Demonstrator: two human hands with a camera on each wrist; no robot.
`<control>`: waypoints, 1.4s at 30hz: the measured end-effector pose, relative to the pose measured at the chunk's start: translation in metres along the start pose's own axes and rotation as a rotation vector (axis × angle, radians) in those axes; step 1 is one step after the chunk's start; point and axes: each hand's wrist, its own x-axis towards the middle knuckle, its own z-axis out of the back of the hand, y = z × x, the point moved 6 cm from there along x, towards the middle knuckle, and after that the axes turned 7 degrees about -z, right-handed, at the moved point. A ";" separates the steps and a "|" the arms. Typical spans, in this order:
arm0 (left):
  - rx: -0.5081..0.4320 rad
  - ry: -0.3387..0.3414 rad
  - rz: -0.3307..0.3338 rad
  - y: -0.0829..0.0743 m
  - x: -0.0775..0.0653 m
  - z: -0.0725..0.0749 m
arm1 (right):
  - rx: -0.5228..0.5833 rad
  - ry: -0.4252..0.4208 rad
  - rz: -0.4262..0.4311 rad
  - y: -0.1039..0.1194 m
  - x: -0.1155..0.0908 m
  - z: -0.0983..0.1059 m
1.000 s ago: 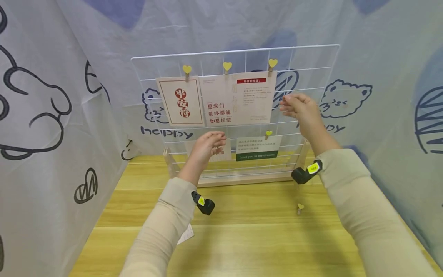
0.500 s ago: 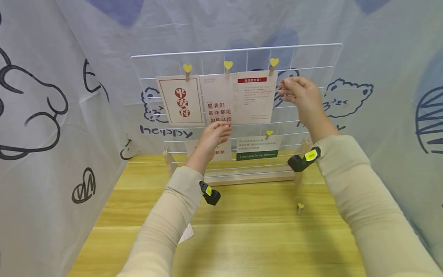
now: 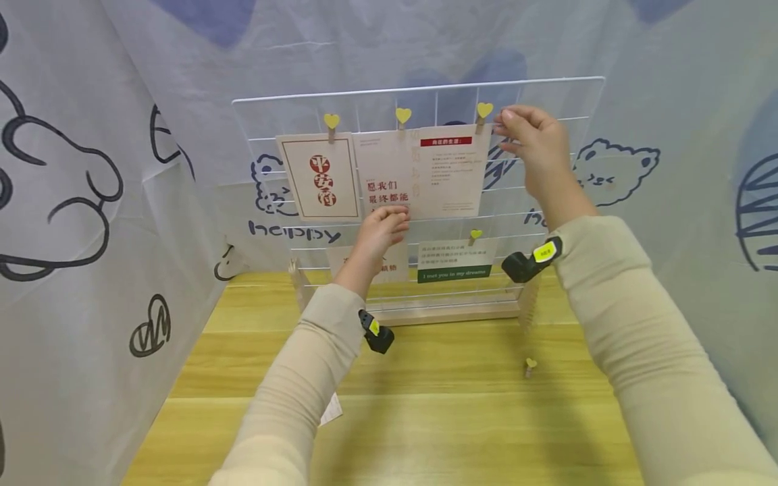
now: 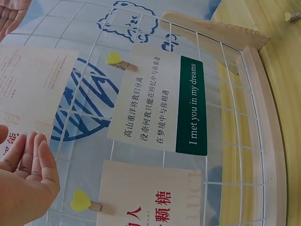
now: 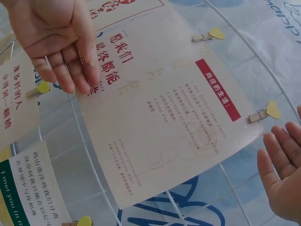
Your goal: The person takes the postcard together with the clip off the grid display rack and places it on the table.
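Note:
My right hand point(image 3: 541, 152) is raised beside the yellow heart clothespin point(image 3: 484, 109) on the card with a red heading point(image 3: 452, 172). Its fingers are loosely bent, and in the right wrist view they stand just apart from that clothespin. My left hand point(image 3: 373, 246) hovers before the lower edge of the upper middle card point(image 3: 383, 155), which has red writing; fingers relaxed, nothing held. Whether they touch the card I cannot tell. Both cards hang on a white wire grid point(image 3: 419, 88), and a framed card point(image 3: 323, 177) hangs at their left.
Lower on the grid hang a green-banded card point(image 4: 157, 103) and a red-lettered card point(image 4: 150, 197). The grid stands in a wooden base point(image 3: 450, 312) on the table point(image 3: 437, 418). A loose heart clothespin point(image 3: 531, 366) and a paper point(image 3: 331, 410) lie on the table.
My right hand has risen along the card's right side to the clothespin's height. My left hand has moved up and slightly right. The cards hang where they were.

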 end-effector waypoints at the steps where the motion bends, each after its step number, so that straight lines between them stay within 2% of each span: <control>1: 0.004 -0.002 0.004 0.000 0.001 0.000 | -0.013 -0.008 0.005 0.007 -0.008 -0.004; 4: 0.007 -0.005 0.014 0.001 0.002 -0.001 | -0.040 -0.038 -0.021 0.019 -0.022 -0.011; 8: 0.007 -0.008 0.021 0.002 0.004 -0.002 | -0.064 -0.038 -0.046 0.027 -0.029 -0.015; 21: 0.005 0.000 0.014 0.003 0.009 -0.005 | -0.296 -0.019 -0.069 0.033 -0.021 -0.024; 32: 0.000 0.018 0.013 0.004 0.011 -0.010 | -0.353 0.023 -0.103 0.037 -0.017 -0.033; 42: 0.018 0.015 0.016 0.008 0.012 -0.011 | -0.472 -0.013 -0.103 0.036 -0.011 -0.036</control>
